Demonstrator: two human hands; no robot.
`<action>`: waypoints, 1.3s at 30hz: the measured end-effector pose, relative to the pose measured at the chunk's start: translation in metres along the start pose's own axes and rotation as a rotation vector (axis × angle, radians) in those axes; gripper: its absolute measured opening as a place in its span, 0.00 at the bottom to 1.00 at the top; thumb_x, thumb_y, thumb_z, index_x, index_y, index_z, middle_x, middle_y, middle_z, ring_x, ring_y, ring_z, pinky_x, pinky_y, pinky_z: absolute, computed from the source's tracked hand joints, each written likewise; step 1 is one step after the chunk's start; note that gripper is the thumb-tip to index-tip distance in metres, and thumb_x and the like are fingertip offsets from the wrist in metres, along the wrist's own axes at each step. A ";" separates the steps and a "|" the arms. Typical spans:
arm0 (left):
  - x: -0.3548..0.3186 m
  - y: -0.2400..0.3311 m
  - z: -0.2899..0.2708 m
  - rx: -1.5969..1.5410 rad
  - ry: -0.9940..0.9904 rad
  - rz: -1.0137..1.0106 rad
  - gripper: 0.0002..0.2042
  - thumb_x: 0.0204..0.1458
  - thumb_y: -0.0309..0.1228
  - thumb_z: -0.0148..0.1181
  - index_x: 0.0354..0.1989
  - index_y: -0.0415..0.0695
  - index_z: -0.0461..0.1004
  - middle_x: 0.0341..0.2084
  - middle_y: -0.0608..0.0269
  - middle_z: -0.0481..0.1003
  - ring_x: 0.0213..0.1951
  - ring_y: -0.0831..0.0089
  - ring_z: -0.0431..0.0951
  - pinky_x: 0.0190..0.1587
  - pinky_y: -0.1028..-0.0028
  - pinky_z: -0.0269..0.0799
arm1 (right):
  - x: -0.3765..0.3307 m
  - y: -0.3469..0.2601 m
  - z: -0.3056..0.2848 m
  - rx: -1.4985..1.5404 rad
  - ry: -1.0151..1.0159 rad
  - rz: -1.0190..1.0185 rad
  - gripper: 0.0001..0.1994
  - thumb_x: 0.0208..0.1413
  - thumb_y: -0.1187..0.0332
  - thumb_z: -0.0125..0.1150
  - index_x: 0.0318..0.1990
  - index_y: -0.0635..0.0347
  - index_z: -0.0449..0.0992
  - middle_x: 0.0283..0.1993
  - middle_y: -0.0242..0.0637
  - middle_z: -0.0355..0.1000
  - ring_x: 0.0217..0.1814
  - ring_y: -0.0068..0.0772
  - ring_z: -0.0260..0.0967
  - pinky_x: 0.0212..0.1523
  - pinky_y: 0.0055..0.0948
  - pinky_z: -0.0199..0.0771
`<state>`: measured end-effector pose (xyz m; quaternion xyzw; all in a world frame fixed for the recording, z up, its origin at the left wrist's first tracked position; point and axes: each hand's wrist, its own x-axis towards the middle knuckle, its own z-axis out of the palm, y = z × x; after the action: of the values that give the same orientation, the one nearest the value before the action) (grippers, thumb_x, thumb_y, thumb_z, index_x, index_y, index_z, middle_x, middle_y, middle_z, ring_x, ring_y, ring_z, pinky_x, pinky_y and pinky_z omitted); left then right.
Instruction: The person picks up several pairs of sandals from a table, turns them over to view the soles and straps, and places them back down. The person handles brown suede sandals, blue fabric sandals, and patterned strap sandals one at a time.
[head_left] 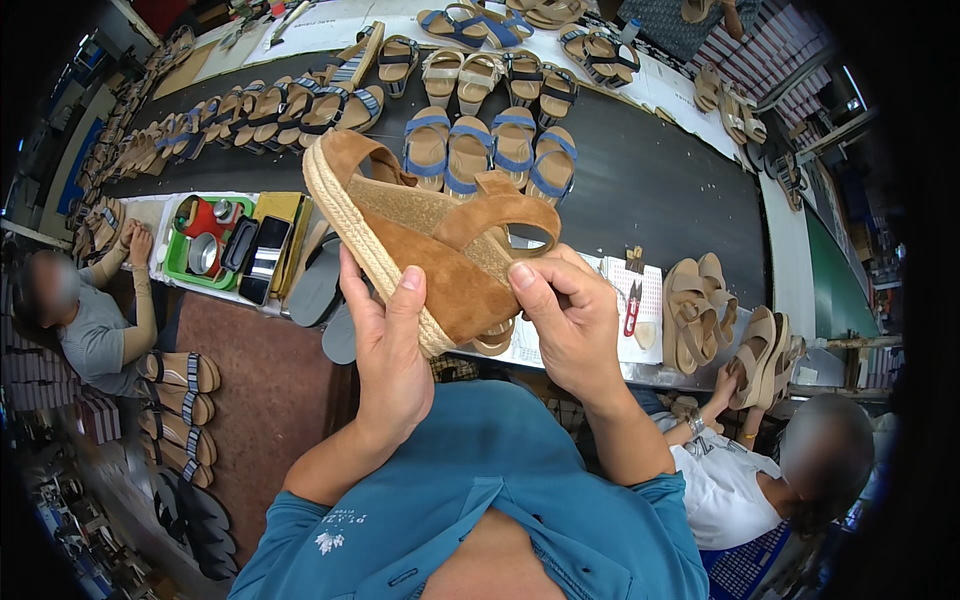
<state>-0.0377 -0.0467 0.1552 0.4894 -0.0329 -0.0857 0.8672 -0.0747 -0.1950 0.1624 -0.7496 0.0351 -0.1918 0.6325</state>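
A tan suede wedge sandal [430, 235] with a woven rope sole is held up in front of me, tilted on its side. My left hand [385, 345] grips its sole from below, thumb on the suede. My right hand [565, 320] holds the toe end, thumb pressed on the suede near the front strap. The sandal hangs above the near edge of a dark conveyor belt [650, 185].
Rows of blue-strapped and beige sandals [490, 140] lie on the belt. A green tray [205, 245] with small tins, a phone and red snips [632, 305] sit on the near ledge. Beige sandals [695, 310] lie at right. Seated people work at left and right.
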 end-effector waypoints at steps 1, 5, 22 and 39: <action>0.000 0.000 0.000 -0.001 -0.002 -0.002 0.28 0.66 0.31 0.42 0.71 0.44 0.39 0.61 0.51 0.58 0.61 0.65 0.65 0.62 0.64 0.66 | 0.000 0.000 0.000 -0.006 0.001 0.001 0.09 0.59 0.69 0.61 0.36 0.68 0.80 0.26 0.34 0.67 0.29 0.23 0.63 0.30 0.24 0.63; 0.000 -0.002 0.001 -0.015 -0.011 -0.017 0.28 0.66 0.31 0.41 0.71 0.44 0.39 0.62 0.51 0.58 0.61 0.65 0.65 0.62 0.64 0.66 | -0.001 0.000 -0.002 -0.016 -0.004 0.022 0.08 0.58 0.70 0.62 0.36 0.68 0.80 0.27 0.34 0.69 0.29 0.23 0.63 0.30 0.24 0.64; 0.052 -0.026 -0.041 -0.783 -0.389 -0.774 0.28 0.63 0.51 0.43 0.62 0.44 0.63 0.54 0.52 0.72 0.50 0.61 0.77 0.54 0.60 0.74 | -0.024 0.026 0.015 -0.101 -0.262 -0.062 0.39 0.60 0.55 0.57 0.71 0.66 0.47 0.74 0.58 0.42 0.77 0.51 0.41 0.72 0.40 0.43; 0.036 -0.010 -0.076 0.208 0.138 0.170 0.16 0.66 0.40 0.44 0.36 0.41 0.73 0.32 0.59 0.75 0.35 0.72 0.74 0.42 0.70 0.70 | -0.005 0.004 -0.008 0.419 0.027 0.271 0.29 0.66 0.68 0.50 0.70 0.66 0.48 0.64 0.43 0.60 0.64 0.27 0.61 0.63 0.27 0.61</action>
<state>0.0068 0.0056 0.1065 0.5769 -0.0234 0.0256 0.8161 -0.0813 -0.2024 0.1580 -0.5877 0.1032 -0.1185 0.7936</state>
